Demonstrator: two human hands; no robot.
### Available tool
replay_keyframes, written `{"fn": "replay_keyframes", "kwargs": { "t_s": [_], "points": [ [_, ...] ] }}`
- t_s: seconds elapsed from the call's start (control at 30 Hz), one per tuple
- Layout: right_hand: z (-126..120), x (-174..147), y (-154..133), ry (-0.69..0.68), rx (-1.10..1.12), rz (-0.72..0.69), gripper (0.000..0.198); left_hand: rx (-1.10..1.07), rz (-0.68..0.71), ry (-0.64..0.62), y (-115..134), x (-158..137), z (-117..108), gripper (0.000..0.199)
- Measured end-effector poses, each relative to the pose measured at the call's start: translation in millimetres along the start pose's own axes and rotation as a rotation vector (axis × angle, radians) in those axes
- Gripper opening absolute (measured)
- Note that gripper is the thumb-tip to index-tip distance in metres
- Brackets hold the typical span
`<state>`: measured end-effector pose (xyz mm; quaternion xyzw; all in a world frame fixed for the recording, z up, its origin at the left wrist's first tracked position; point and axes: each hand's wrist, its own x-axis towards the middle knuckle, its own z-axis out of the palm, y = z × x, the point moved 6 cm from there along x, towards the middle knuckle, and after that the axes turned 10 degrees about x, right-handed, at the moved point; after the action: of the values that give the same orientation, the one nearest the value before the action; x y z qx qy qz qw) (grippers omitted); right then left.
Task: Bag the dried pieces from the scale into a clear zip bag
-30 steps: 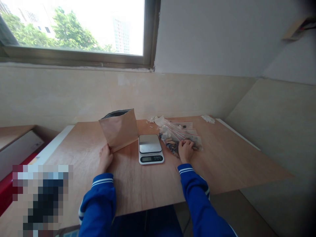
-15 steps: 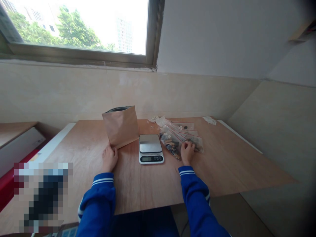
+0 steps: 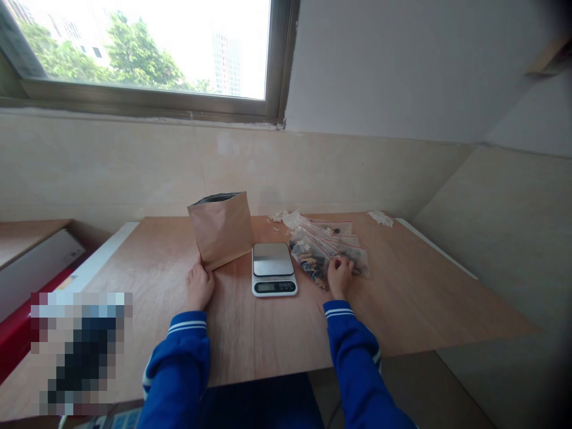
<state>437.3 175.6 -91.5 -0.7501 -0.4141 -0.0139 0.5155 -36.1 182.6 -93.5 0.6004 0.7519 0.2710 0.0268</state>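
Observation:
A brown kraft paper bag (image 3: 223,229) stands upright on the table, its dark-lined mouth gaping at the top. My left hand (image 3: 200,287) lies flat on the wood at the bag's lower left corner, fingers stretched out and touching or nearly touching it. Right of the bag sits a white digital kitchen scale (image 3: 273,261) with a bare metal plate and a dark display. Several clear zip bags (image 3: 308,253) with red seal lines and small dark and tan pieces inside overlap beyond it. My right hand (image 3: 339,277) rests on their near edge, fingers curled together; what they pinch is unclear.
Crumpled whitish scraps (image 3: 279,215) lie at the table's back edge, and another scrap (image 3: 381,218) is farther right. A pixelated dark object (image 3: 84,351) lies at the near left. The wooden table (image 3: 424,298) meets a tiled wall under a window (image 3: 143,47).
The view has shifted very slightly. Both hands, the paper bag, the scale and the zip bags keep their places.

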Motion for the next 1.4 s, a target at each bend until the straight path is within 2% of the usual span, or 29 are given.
{"fn": "replay_keyframes", "kwargs": {
  "t_s": [0.23, 0.43, 0.5, 0.6, 0.67, 0.73, 0.8, 0.9, 1.0, 1.07, 1.17, 1.27, 1.4],
  "points": [
    [-7, 1, -3, 0.076, 0.09, -0.02, 0.026, -0.036, -0.013, 0.085, -1, 3, 0, 0.053],
    [-25, -14, -21, 0.156, 0.303, 0.014, 0.038, -0.226, -0.214, 0.302, -3, -3, -21, 0.037],
    [-33, -26, -38, 0.187, 0.378, 0.013, 0.041, -0.358, -0.172, 0.304, 7, -10, -27, 0.028],
    [-43, -49, -84, 0.203, 0.505, -0.05, 0.04, -0.568, 0.013, 0.184, 36, -26, -28, 0.022],
    [-44, -66, -124, 0.124, 0.594, -0.13, 0.035, -0.681, 0.151, 0.074, 59, -41, -27, 0.02],
    [-39, -85, -167, -0.028, 0.658, -0.252, 0.03, -0.783, 0.248, -0.04, 77, -56, -25, 0.022],
    [-28, -107, -203, -0.231, 0.676, -0.348, 0.026, -0.861, 0.281, -0.104, 85, -67, -24, 0.024],
    [-10, -141, -233, -0.531, 0.657, -0.421, 0.026, -0.955, 0.259, -0.106, 83, -74, -23, 0.029],
    [4, -173, -242, -0.769, 0.663, -0.437, 0.025, -1.089, 0.155, -0.085, 76, -72, -21, 0.036],
    [7, -186, -242, -0.85, 0.669, -0.433, 0.023, -1.171, 0.052, -0.069, 73, -69, -19, 0.041],
    [9, -191, -240, -0.888, 0.663, -0.381, 0.023, -1.215, -0.055, -0.084, 74, -66, -16, 0.046],
    [15, -187, -236, -0.893, 0.697, -0.257, 0.021, -1.203, -0.115, -0.184, 77, -66, -10, 0.047],
    [26, -185, -232, -0.898, 0.753, -0.176, 0.016, -1.128, -0.069, -0.205, 78, -66, -10, 0.044]
  ]
}}
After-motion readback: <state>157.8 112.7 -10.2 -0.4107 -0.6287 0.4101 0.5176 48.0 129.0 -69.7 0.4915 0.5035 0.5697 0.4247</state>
